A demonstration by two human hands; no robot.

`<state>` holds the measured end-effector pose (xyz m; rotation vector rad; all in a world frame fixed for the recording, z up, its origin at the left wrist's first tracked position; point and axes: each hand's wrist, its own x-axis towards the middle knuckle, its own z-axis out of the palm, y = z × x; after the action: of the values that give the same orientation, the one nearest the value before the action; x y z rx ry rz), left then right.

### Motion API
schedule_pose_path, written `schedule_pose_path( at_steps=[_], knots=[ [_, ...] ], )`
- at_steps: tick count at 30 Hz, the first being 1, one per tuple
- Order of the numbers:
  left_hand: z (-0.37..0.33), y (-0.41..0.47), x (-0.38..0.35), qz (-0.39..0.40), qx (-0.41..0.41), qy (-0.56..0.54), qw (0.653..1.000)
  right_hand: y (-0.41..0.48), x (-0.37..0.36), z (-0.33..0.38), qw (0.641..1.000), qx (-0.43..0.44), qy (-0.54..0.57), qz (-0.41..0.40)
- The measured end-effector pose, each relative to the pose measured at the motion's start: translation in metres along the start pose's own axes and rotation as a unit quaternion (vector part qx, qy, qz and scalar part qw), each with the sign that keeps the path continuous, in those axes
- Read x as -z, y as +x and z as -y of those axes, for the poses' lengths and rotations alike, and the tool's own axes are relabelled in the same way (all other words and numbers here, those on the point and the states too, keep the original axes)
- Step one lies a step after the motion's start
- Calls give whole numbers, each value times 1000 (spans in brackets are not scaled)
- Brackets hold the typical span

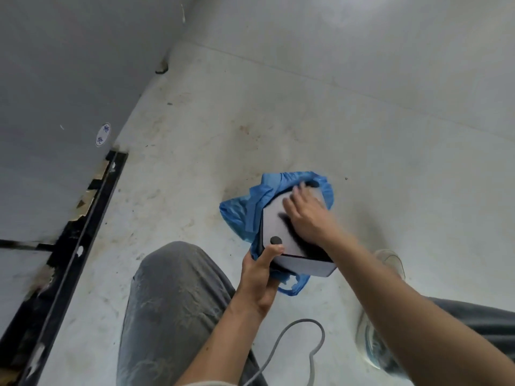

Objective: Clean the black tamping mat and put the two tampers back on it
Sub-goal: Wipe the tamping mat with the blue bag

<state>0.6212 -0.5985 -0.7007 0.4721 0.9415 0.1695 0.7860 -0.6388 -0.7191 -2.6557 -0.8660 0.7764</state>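
Left hand [260, 277] grips the near corner of the tamping mat [278, 221] from below and the side, thumb laid on the upper face just beside a small dark round nub [276, 240], fingers curled underneath and mostly hidden. Right hand [305, 215] lies flat and spread on the mat's upper face, palm down, fingers motion-blurred; whether it has a cloth or anything else under it cannot be told.

Mat position: held off the floor [362, 121], tilted, directly over an open blue plastic bag [242, 215] that stands on the floor between the knees. Upper face reads pale and glossy from glare, with a dark patch under the right palm. Near edge shows as a thick band with a rounded corner.

Judgement, handling:
- Mat holds its shape when supported at 1 corner, so fairly stiff, probably dense rubber or silicone, moderate weight.
- Glossy face suggests it could be slippery if damp or dusted with grounds; edge grip looks safer than pinching the flat face.
- Best hold: thick rim at a corner, thumb on top, fingers beneath, as the left hand has it now.
- Not fragile; a drop would likely land it in the bag.

Neither of the 2 tampers is in view.
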Motion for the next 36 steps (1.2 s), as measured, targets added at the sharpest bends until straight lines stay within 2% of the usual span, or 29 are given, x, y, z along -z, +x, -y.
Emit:
schedule_pose_path(
  at_steps=[1,2,3,4,5,7,8,9,10,11,12,13,14,20,23,26,29,32,36],
  knots=[
    [3,-1,1,-18,-3,13,1000,-4,-7,-2,991,-13,-38,129],
    [4,0,3,-30,1,21,999,-1,-6,-6,982,-14,-52,180],
    [5,1,4,-33,12,25,999,4,-2,-6,986,-6,-42,164],
    [4,1,4,-30,21,27,999,12,6,-6,995,6,-13,95],
    [3,1,4,-24,22,24,999,18,16,-4,999,14,38,-18],
    [-2,-1,4,-9,13,11,1000,24,29,1,957,16,123,-261],
    [-4,-3,4,-4,8,8,1000,23,29,2,942,23,122,-312],
    [-5,-2,4,-5,5,8,1000,22,22,3,956,28,85,-279],
    [-3,-2,5,-10,1,8,1000,17,7,3,985,30,35,-166],
    [-1,-1,7,-22,-4,8,1000,11,-10,3,1000,18,-18,5],
    [2,-3,7,-37,-4,8,999,4,-21,1,990,-8,-31,140],
    [3,-3,7,-51,1,8,999,-1,-25,-1,979,-24,-26,201],
    [2,-2,6,-60,8,7,998,-5,-27,-3,978,-18,-17,209],
    [-7,3,6,-54,-7,-18,998,-57,-17,2,991,102,33,76],
    [-4,5,8,-69,0,-18,997,-81,-11,0,987,135,35,82],
    [-6,7,7,-74,8,-34,997,-90,-10,-2,974,183,-88,102],
    [-10,7,5,-73,17,-32,997,-94,-15,2,961,205,-183,42],
    [-10,6,4,-65,14,-28,997,-96,-18,8,956,211,-201,-40],
    [-13,5,2,-64,2,-28,998,-95,-13,10,946,242,-207,-65]
  ],
)
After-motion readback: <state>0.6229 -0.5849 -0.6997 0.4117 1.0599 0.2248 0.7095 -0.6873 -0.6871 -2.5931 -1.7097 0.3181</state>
